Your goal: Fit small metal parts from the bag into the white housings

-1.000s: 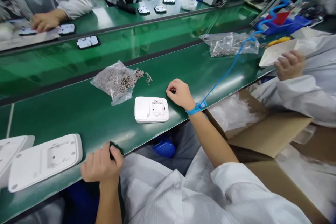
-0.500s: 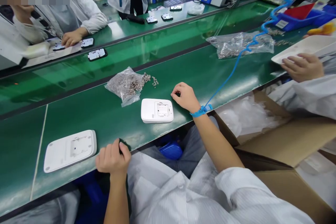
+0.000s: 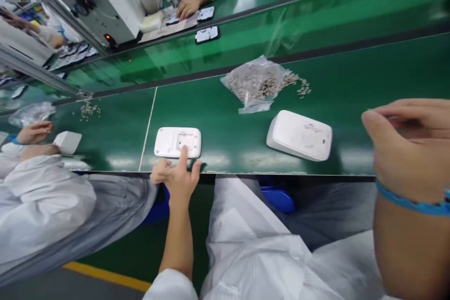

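Observation:
My left hand (image 3: 176,176) reaches over the table edge with its fingers apart. Its index finger touches, or lies just over, the recessed part of a flat white plastic device (image 3: 167,143). Farther right, a second white device (image 3: 300,136) lies at a slant, with no hand on it. My right hand (image 3: 411,145), wearing a blue wrist strap (image 3: 411,201), is raised at the right edge of the view. Its thumb and index fingertips come together in a pinch; anything between them is too small to make out.
Behind the devices, a clear plastic bag (image 3: 253,82) spills small metal parts (image 3: 303,88) onto the green tabletop (image 3: 228,122). A co-worker's hand (image 3: 35,132) is at far left, near a white box-shaped piece (image 3: 68,142). Across the glass-green divider, another person's hand (image 3: 189,7) rests among small boards.
The view has swung left. My left hand has gone from a loose fist beside the left device to a stretched finger at its recess. My right hand has moved away from the right device.

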`<action>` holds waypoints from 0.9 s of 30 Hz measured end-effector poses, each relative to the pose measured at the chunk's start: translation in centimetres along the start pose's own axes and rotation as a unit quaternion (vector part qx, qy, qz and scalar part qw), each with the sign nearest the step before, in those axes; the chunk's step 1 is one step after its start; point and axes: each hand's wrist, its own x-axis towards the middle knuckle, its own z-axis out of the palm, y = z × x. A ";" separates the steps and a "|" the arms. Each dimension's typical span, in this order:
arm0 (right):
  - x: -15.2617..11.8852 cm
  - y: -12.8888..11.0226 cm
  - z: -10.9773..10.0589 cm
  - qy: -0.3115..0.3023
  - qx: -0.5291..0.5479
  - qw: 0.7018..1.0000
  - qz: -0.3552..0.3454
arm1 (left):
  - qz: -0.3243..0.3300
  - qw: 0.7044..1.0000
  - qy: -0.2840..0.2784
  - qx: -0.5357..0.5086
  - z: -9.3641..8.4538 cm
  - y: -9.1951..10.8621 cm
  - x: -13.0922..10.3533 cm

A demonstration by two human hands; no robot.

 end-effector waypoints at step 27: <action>-0.2 -12.7 18.3 -0.449 0.053 0.880 -0.147 | 0.055 0.994 -0.017 -0.093 0.1 9.3 -3.5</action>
